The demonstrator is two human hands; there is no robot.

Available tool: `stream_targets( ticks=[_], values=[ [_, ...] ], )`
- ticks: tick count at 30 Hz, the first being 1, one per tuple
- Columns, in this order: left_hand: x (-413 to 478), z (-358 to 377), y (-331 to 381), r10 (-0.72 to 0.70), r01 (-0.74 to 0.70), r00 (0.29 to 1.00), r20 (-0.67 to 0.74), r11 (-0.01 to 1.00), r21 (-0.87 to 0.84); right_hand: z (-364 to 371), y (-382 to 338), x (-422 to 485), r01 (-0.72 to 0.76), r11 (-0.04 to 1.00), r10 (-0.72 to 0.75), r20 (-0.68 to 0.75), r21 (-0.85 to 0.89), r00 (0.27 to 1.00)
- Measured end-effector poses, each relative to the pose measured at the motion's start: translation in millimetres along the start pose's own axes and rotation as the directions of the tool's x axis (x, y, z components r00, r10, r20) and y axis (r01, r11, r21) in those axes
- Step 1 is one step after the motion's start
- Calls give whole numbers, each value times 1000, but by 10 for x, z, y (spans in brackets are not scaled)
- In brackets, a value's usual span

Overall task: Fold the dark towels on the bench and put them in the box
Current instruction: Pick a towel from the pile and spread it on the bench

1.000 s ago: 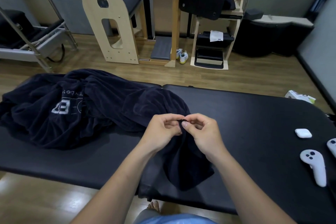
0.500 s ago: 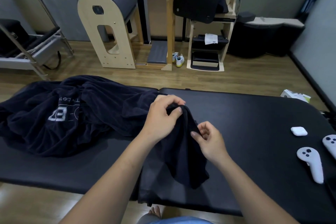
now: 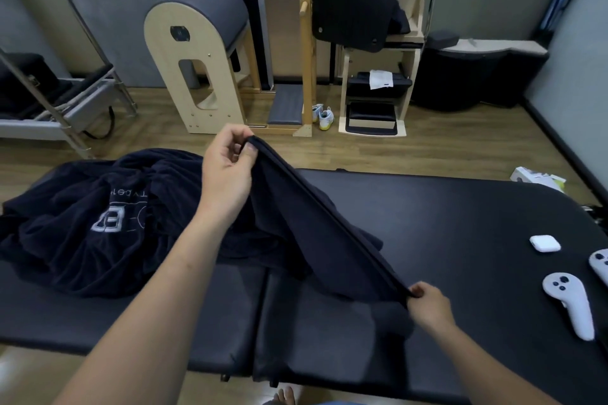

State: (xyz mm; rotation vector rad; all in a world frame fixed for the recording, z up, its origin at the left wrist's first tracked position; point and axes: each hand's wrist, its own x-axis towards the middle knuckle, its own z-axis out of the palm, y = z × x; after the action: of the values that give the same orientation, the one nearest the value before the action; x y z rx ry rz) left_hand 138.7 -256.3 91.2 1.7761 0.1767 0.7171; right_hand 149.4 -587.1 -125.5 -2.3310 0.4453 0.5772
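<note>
A dark navy towel is stretched along its hem between my two hands above the black padded bench. My left hand is raised and pinches one corner high over the bench's far side. Low and near the front edge, my right hand pinches the other corner. The hem runs taut on a diagonal from upper left to lower right, and the cloth hangs below it onto the bench. A heap of more dark towels, one showing a pale logo, lies on the bench's left part. No box is in view.
Two white hand controllers and a small white case lie at the bench's right end. Behind the bench, on the wooden floor, stand a wooden barrel frame, a wooden chair unit, sneakers and a metal-framed machine.
My hands, first pinched together at the towel's edge, have drawn apart: the left rose up and away, the right slid down to the right, pulling the hem taut.
</note>
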Motion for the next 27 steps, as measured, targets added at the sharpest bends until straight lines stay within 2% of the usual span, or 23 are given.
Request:
stream_targets(
  ticks=[1, 3, 4, 5, 7, 9, 11, 12, 13, 15, 16, 17, 18, 19, 20, 21, 22, 23, 25, 26, 27],
  values=[
    [35, -12, -30, -13, 14, 1000, -6, 1000, 19, -8, -25, -15, -72, 996, 66, 94, 59, 993],
    [152, -50, -95, -45, 46, 999, -23, 997, 57, -152, -142, -38, -220, 947, 132, 342, 233, 930],
    [237, -79, -116, -64, 66, 997, -34, 995, 69, -329, -267, -16, -248, 909, 109, 384, 336, 917],
    [344, -110, -119, -81, 84, 996, -41, 993, 77, -574, -439, 52, -246, 860, 76, 365, 447, 928],
    [605, -143, -9, -99, 103, 994, -51, 992, 67, -1275, -926, 274, -144, 760, -5, 227, 634, 974],
    [928, -112, 267, -53, 55, 997, -59, 998, 24, -2117, -1559, 353, 63, 695, -123, 32, 716, 992],
    [1288, -35, 754, 31, -33, 997, -68, 999, -35, -2994, -2256, 192, 308, 571, -248, -198, 761, 948],
    [1476, 0, 1051, 82, -87, 994, -74, 994, -65, -3433, -2594, 13, 432, 485, -283, -331, 760, 900],
    [1656, 24, 1357, 142, -150, 987, -77, 984, -98, -3830, -2894, -211, 559, 399, -305, -470, 727, 828],
    [1971, 43, 1935, 249, -260, 965, -84, 951, -168, -4464, -3351, -806, 796, 278, -306, -736, 538, 604],
    [2118, 48, 2167, 284, -299, 953, -105, 936, -186, -4678, -3502, -1046, 874, 198, -306, -820, 443, 485],
    [2250, 53, 2349, 305, -327, 943, -133, 925, -193, -4820, -3607, -1222, 923, 163, -320, -866, 350, 385],
    [2364, 60, 2474, 315, -341, 937, -154, 921, -190, -4862, -3631, -1351, 947, 250, -387, -876, 201, 288],
    [2447, 74, 2554, 312, -341, 935, -171, 923, -180, -4834, -3616, -1397, 909, 416, -479, -857, -33, 188],
    [2486, 97, 2602, 299, -329, 937, -182, 929, -169, -4794, -3574, -1397, 789, 538, -595, -796, -296, 108],
    [2468, 126, 2636, 288, -317, 939, -189, 936, -150, -4772, -3496, -1338, 649, 593, -682, -725, -477, 91],
    [2429, 154, 2640, 289, -312, 939, -187, 944, -108, -4767, -3403, -1271, 557, 614, -737, -660, -560, 149],
    [2389, 184, 2624, 302, -314, 938, -171, 948, -46, -4777, -3290, -1224, 487, 641, -756, -596, -593, 269],
    [2335, 240, 2551, 354, -348, 929, -109, 935, 65, -4853, -3105, -1138, 334, 671, -706, -432, -662, 562],
    [2322, 271, 2527, 383, -375, 920, -76, 921, 103, -4931, -3048, -1128, 308, 665, -662, -346, -681, 665],
    [2321, 293, 2521, 405, -395, 912, -65, 910, 124, -5007, -3029, -1155, 310, 668, -625, -284, -676, 727]
  ],
)
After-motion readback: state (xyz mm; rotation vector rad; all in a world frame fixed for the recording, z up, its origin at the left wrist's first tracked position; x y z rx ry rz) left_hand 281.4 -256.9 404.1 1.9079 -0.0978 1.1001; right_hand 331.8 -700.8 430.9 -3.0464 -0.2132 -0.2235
